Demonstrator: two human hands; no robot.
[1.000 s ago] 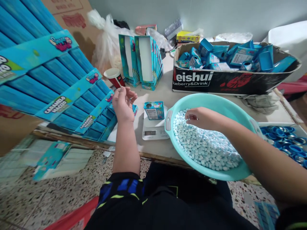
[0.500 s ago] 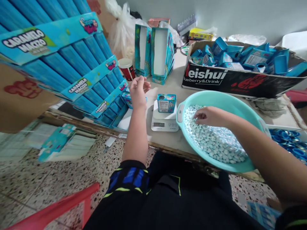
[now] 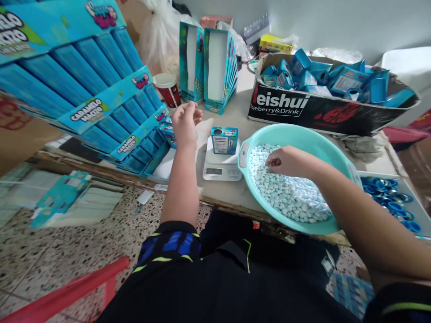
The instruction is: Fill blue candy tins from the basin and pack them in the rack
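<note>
My left hand (image 3: 186,120) is raised left of the scale, its fingers loosely bent and nothing visible in them. Behind its wrist, a blue candy box (image 3: 169,133) is partly hidden. A small blue box (image 3: 225,141) with a round hole in its top stands upright on the white digital scale (image 3: 222,174). At the right, the turquoise basin (image 3: 305,128) holds a heap of small pale blue and white candies (image 3: 296,204). Low over these candies is my right hand (image 3: 284,160), palm down with fingers curled together; whatever they pinch is too small to make out.
Stacked display trays (image 3: 90,107) of blue boxes rise at the left. Near them stand a paper cup (image 3: 167,89) and upright empty display cartons (image 3: 217,67). A black carton (image 3: 313,107) full of blue boxes is behind the basin. Blue caps (image 3: 390,199) fill a tray at right.
The view has shifted slightly, moving everything on the table a little left in the picture. Both hands keep nearly the same places, and the box stays on the scale.
</note>
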